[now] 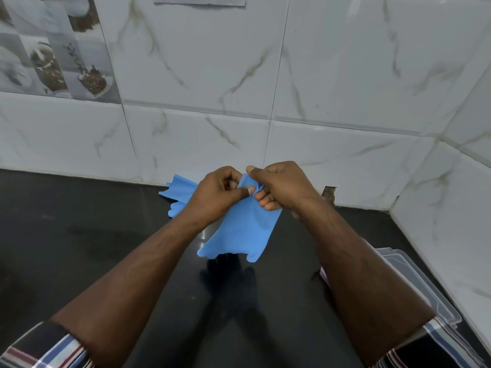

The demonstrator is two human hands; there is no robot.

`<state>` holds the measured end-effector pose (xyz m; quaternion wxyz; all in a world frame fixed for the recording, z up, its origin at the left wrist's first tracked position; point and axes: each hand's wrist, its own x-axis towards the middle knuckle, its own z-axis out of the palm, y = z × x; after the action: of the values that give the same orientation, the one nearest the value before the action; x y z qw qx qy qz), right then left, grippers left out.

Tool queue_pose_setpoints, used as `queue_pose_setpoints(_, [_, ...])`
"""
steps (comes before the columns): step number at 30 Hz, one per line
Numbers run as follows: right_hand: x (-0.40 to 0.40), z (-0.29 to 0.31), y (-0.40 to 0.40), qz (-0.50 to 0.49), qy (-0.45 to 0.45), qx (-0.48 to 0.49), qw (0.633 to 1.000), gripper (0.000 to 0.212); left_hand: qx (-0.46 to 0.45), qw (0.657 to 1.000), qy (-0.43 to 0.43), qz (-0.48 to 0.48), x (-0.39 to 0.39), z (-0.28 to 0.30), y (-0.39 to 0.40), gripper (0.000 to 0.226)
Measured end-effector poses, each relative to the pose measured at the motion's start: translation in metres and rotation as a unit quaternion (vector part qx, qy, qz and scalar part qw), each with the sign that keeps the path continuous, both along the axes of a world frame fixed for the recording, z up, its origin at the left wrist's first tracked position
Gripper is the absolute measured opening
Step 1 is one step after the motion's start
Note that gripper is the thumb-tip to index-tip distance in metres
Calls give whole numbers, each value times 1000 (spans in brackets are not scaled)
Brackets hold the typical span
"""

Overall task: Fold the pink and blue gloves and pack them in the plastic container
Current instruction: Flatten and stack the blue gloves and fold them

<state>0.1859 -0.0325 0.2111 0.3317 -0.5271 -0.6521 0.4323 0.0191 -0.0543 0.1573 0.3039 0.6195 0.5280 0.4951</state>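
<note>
The plastic container (414,277) lies at the near right on the black counter (79,235), partly under the right forearm. Above the counter, the left hand (215,195) and right hand (279,187) both pinch the top edge of one blue glove (241,229). I think it is best to lay it flat and fold evenly. A second blue glove (178,192) lies behind. No writing is readable.

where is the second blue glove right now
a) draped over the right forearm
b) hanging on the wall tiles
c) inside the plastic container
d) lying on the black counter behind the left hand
d: the second blue glove lies on the black counter, behind the left hand.
</note>
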Motion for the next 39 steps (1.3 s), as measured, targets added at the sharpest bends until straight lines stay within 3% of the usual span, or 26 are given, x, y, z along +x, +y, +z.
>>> queue_pose_setpoints(2, [-6, -1, -2, -5, 5, 9, 1000, 55, -39, 999, -10, -22, -14, -11, -13, 32])
queue_pose_setpoints(4, [-11, -1, -4, -12, 11, 23, 1000, 56, -117, 991, 61, -35, -32, -34, -29, 36])
queue_pose_setpoints(6, [-13, 1, -5, -19, 30, 28, 999, 46, -179, 968, 175, -16, -48, -65, -41, 22])
queue_pose_setpoints(8, [-14, 3, -6, -19, 54, 18, 998, 29, -197, 956, 217, 23, -56, -90, -49, 9])
queue_pose_setpoints(12, [-10, 4, -5, -25, 89, -1, 996, 8, -147, 964, 196, 98, -59, -92, -48, 11])
queue_pose_setpoints(15, [4, 2, 3, -81, 117, 30, 989, 18, -67, 968, 162, 178, -67, -74, -40, 12])
queue_pose_setpoints(17, [20, -6, 8, -117, 114, 66, 984, 27, -24, 974, 136, 179, -71, -61, -40, 11])
queue_pose_setpoints(19, [38, -25, 7, -148, 66, 94, 982, 27, -7, 979, 137, 154, -74, -58, -48, 9])
queue_pose_setpoints(22, [72, -73, -12, -176, -117, 115, 971, 12, 6, 981, 113, 156, -76, -69, -67, 23])
queue_pose_setpoints(25, [90, -128, -35, -136, -173, 55, 974, 8, -29, 982, 126, 140, -75, -93, -79, 19])
queue_pose_setpoints(29, [92, -172, -46, -54, -253, 7, 966, 11, -72, 968, 229, 67, -65, -127, -81, 6])
queue_pose_setpoints(34, [90, -194, -47, 4, -350, 22, 936, 27, -127, 907, 398, 44, -59, -158, -83, 16])
queue_pose_setpoints(39, [89, -204, -38, 37, -411, 80, 907, 32, -160, 893, 416, 64, -61, -173, -83, 23])
